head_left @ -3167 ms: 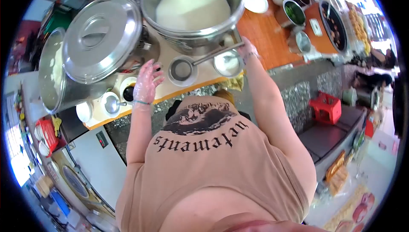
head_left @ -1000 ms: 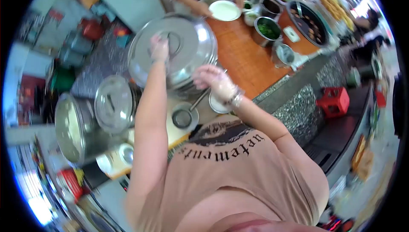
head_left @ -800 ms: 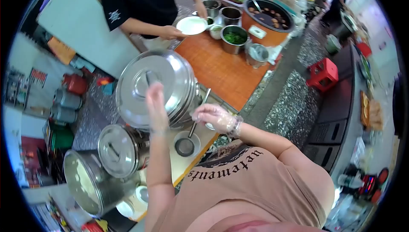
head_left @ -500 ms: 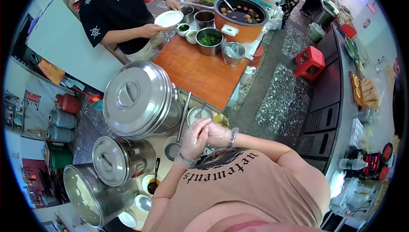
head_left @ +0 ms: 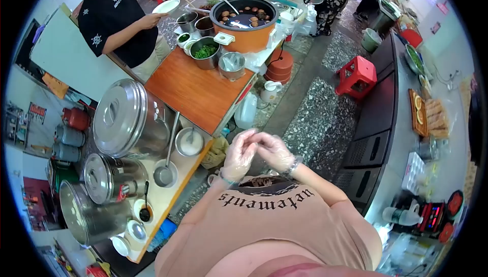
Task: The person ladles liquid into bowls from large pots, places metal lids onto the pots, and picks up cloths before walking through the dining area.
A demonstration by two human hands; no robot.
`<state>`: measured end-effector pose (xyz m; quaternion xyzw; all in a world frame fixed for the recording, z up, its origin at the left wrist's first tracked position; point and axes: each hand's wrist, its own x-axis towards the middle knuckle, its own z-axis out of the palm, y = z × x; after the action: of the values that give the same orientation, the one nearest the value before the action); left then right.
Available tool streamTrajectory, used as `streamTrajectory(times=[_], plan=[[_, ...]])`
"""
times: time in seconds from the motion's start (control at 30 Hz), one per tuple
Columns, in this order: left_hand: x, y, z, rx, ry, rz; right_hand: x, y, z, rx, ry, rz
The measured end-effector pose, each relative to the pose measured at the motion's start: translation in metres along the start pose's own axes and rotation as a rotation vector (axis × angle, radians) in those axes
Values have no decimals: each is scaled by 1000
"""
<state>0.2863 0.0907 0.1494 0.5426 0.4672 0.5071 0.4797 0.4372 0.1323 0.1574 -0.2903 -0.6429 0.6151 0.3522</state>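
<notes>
My left hand point(head_left: 239, 155) and my right hand point(head_left: 275, 153) are held up in front of my chest, both in clear plastic gloves. Their fingertips meet at the top, with a gap between the palms. The fingers are loosely bent, and I see nothing held in either hand. To the left of them, on a pale counter point(head_left: 171, 194), stand a bowl of white contents point(head_left: 189, 144) with a spoon and a ladle point(head_left: 163, 175) in a container. Large lidded steel pots point(head_left: 121, 117) stand farther left.
A wooden board point(head_left: 195, 91) lies ahead, with a pan of chopped greens point(head_left: 206, 52) and an orange pot of eggs point(head_left: 249, 35) beyond it. Across it, another person point(head_left: 122, 20) holds a white plate point(head_left: 166, 6). A red stool point(head_left: 357, 78) and steel counter point(head_left: 391, 140) are on the right.
My view has turned right, so the counter and pots sit farther left. My clasped hands have loosened and now touch at the fingertips. The other person still holds the plate.
</notes>
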Motion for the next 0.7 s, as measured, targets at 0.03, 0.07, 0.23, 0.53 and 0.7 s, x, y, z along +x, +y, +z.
streamTrajectory(times=[0.03, 0.07, 0.23, 0.53, 0.7], plan=[[5, 0, 15, 1, 14, 1, -7, -3, -19, 142, 60, 49], [10, 2, 29, 70, 49, 24, -14, -2, -38, 73, 62, 136], [33, 13, 57, 483, 143, 109, -21, -3, -75, 56, -32, 46], [82, 30, 21, -162, 245, 44, 78, -30, -106, -488, -67, -337], [116, 30, -14, 102, 140, 141, 131, -29, -94, -596, -103, -365]])
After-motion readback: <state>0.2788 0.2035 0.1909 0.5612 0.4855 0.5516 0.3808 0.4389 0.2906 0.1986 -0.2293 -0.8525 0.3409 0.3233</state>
